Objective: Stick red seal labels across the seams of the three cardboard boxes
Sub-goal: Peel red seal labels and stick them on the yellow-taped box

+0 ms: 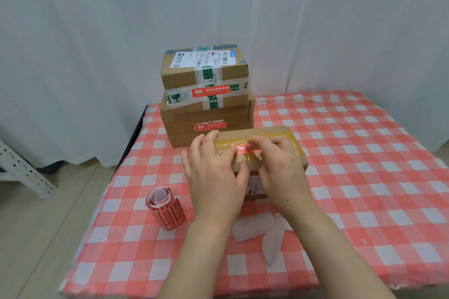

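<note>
Head view: the left hand (213,172) and right hand (281,167), both flat and holding nothing, press the red label (244,150) onto the front box (274,132). Probably the last box; next, rub it smooth.

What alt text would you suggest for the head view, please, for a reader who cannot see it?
Left hand and right hand press a red seal label onto the top of the nearest box on a red-checked tablecloth. Behind it, the stacked upper box and lower box each bear one; a label roll sits at left.
</note>
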